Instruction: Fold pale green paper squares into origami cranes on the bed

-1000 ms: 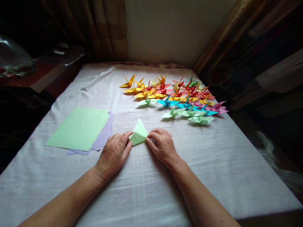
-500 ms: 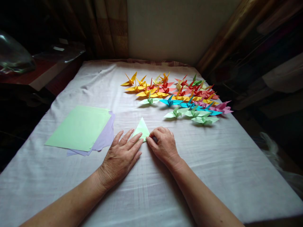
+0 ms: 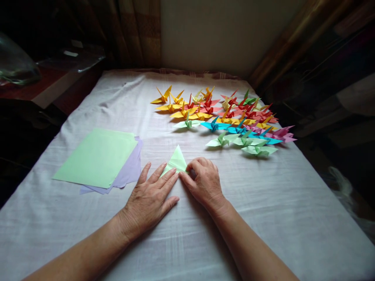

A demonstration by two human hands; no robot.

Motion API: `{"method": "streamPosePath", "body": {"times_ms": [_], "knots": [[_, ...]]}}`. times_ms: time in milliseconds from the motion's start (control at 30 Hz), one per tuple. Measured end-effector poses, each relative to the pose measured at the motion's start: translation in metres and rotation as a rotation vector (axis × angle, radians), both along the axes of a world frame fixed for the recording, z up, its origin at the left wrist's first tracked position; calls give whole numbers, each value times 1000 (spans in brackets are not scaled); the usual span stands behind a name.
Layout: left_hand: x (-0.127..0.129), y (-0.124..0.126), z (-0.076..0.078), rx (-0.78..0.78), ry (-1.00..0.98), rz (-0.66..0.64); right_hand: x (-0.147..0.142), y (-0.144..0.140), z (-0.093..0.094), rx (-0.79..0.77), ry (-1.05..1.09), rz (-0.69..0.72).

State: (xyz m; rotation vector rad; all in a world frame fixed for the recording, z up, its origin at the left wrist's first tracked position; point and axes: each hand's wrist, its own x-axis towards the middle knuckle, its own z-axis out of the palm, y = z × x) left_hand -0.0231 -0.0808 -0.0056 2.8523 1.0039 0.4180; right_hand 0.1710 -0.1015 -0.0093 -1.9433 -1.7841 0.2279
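- Since the frame a second ago, your left hand has flattened: then its fingers pinched the left corner of the folded green paper; now they lie spread and released, pressing its lower left edge down on the white cloth of the desk.
- Your right hand has stayed at the paper's right corner, fingers curled and pressing on that corner.
- The paper was lifted and puffed open a second ago; now it lies flat as a triangle, tip pointing away from you, between your two hands.
- The stack of green and lilac sheets lies left of your left hand, as before.
- The flock of paper cranes sits beyond, on the far right, unchanged.
- No container is in view.
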Motion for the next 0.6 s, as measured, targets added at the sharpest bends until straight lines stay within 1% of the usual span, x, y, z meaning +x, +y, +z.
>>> {"method": "streamPosePath", "body": {"times_ms": [67, 200, 300, 600], "knots": [[-2, 1, -1, -15, 16, -4, 1, 1, 1, -11, 9, 3], [-11, 5, -5, -29, 89, -68, 4, 1, 1, -28, 56, 19], [-18, 7, -7, -40, 105, -79, 6, 2, 0, -47, 93, 29], [-43, 7, -2, 24, 118, -102, 7, 2, -2, -35, 121, 35]]}}
